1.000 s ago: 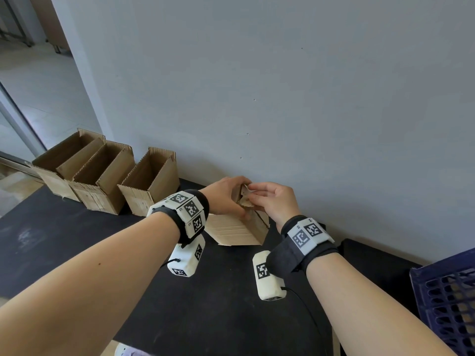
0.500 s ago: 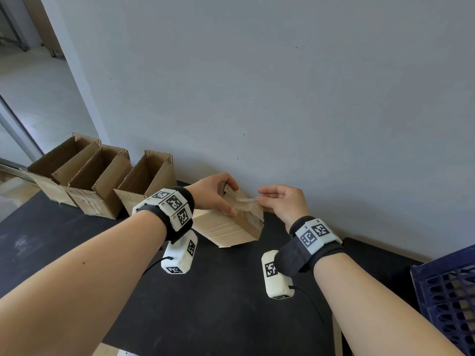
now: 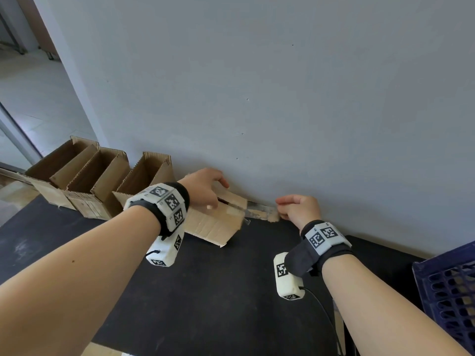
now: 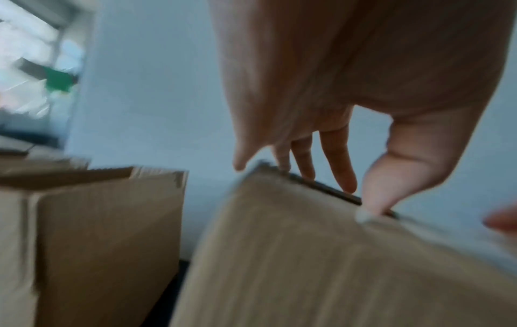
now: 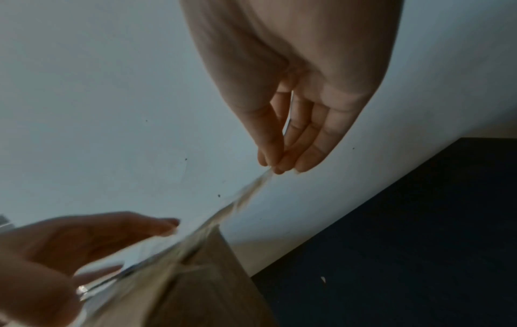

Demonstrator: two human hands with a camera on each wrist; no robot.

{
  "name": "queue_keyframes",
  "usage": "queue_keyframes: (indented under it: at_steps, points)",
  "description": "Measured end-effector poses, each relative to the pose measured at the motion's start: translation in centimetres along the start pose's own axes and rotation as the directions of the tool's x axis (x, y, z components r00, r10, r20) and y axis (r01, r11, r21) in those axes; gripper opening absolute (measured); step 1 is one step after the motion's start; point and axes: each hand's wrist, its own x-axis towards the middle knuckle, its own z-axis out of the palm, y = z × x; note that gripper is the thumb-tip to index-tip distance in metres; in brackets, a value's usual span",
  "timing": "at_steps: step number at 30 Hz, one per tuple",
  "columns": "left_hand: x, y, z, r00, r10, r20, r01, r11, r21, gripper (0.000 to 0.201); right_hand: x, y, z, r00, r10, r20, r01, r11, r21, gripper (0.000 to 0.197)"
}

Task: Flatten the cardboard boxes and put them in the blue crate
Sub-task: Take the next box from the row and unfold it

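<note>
From the head we see our left hand [image 3: 205, 187] gripping the box [image 3: 213, 222] on the table [image 3: 205, 291], and our right hand [image 3: 298, 209] pinching tape [image 3: 259, 211]; the crate [image 3: 447, 286] sits far right

At the left wrist, fingers [image 4: 338, 163] curl over the box's edge

At the right wrist, fingertips [image 5: 268, 154] pinch the taut tape

four cardboard boxes [image 3: 213, 222], one blue crate [image 3: 447, 286], one tape strip [image 3: 259, 213], two hands [image 3: 203, 186]

We stood facing a plain grey wall [image 3: 282, 86] that rose directly behind our grip. Under it lay a black tabletop [image 3: 218, 291]. Far left of the grip, a doorway opened onto a bright pale tiled floor [image 3: 38, 98].
</note>
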Motion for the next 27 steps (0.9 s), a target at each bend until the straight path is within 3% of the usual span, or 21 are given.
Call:
queue_keyframes:
  at_steps: [2, 5, 7, 10, 16, 18, 21, 24, 27]
  points:
    - [0.1, 1.0, 1.2, 0.994, 0.048, 0.103, -0.077, 0.950, 0.302, 0.069, -0.1, 0.0, 0.4, 1.000, -0.006, 0.001, 0.006, 1.000, -0.022, 0.030]
    - [0.2, 1.3, 4.0, 0.981, 0.034, 0.191, -0.111, 0.904, 0.412, 0.096, -0.4, -0.1, 0.7, 1.000, -0.016, 0.024, 0.016, 1.000, -0.013, 0.030]
    - [0.3, 1.1, 4.5, 0.984, 0.067, 0.166, -0.128, 0.909, 0.397, 0.105, -0.7, -0.7, 0.8, 0.997, -0.033, 0.066, 0.033, 0.999, 0.004, 0.028]
    - [0.4, 1.0, 3.6, 0.990, 0.077, 0.118, -0.103, 0.969, 0.227, 0.107, -1.9, -2.2, 1.4, 0.984, -0.012, 0.179, 0.011, 1.000, 0.007, 0.009]
    - [0.2, 0.4, 3.3, 0.997, 0.077, 0.016, -0.079, 0.991, 0.106, 0.109, -3.9, -4.2, 4.2, 0.858, 0.083, 0.507, -0.023, 0.992, -0.123, 0.041]
    - [0.1, 0.1, 3.1, 0.996, 0.092, -0.003, -0.091, 0.993, 0.081, 0.111, -3.8, -4.2, 4.5, 0.843, 0.087, 0.531, -0.048, 0.995, -0.086, 0.040]
    - [0.0, -0.6, 2.9, 0.998, 0.065, -0.011, -0.064, 0.996, 0.065, 0.109, -3.6, -4.7, 4.1, 0.874, 0.087, 0.479, -0.058, 0.996, -0.075, 0.041]
    - [-0.1, -0.7, 3.2, 0.999, 0.040, -0.017, -0.039, 0.995, 0.091, 0.102, -3.6, -6.0, 4.2, 0.901, 0.030, 0.432, 0.044, 0.986, -0.161, 0.051]
    - [0.3, -0.7, 3.4, 0.998, 0.056, -0.021, -0.054, 0.993, 0.105, 0.100, -4.0, -6.7, 5.0, 0.854, -0.017, 0.520, 0.176, 0.950, -0.258, 0.037]
